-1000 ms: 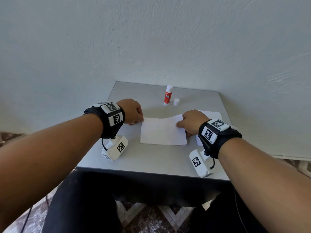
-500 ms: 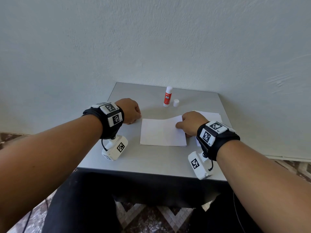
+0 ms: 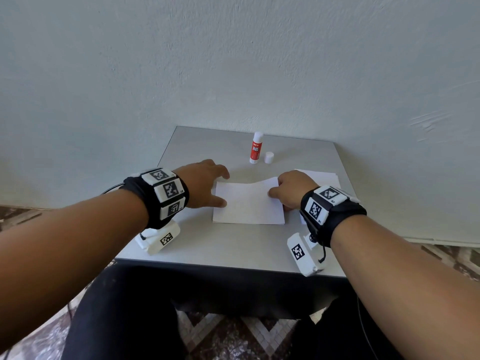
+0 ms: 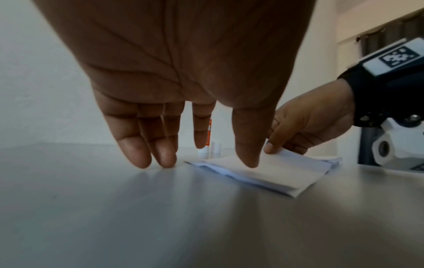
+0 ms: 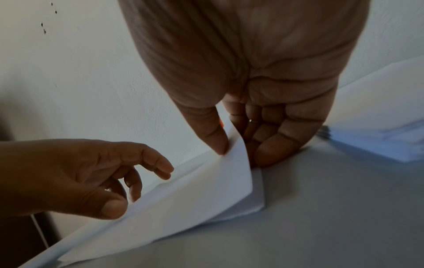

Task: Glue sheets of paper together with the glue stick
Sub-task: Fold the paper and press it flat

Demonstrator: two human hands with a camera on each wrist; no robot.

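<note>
A white sheet of paper (image 3: 248, 203) lies in the middle of the head view, on top of another sheet on the grey table (image 3: 223, 242). The top sheet's upper right corner is lifted and bent up. The right hand (image 3: 292, 189) pinches that corner between its thumb and its curled fingers. In the right wrist view the thumb (image 5: 212, 135) presses on the top of the sheet, and the fingers (image 5: 270, 137) are tucked behind it, partly hidden by the paper.

The left hand (image 3: 205, 184) is at the left edge of the sheet with its fingers spread and loose, holding nothing. In the left wrist view its thumb tip comes down onto the paper, and its other fingertips (image 4: 160, 154) reach the table just beside the sheet.

A small pile of more paper (image 3: 322, 176) sits to the right, mostly hidden behind the right hand.

Higher in the head view, the glue stick (image 3: 256, 151) stands upright with its cap off. The white cap (image 3: 269, 157) stands just to the right of it. In the left wrist view, the fingers hide most of the glue stick.

Both wrists wear black bands with white tags.
</note>
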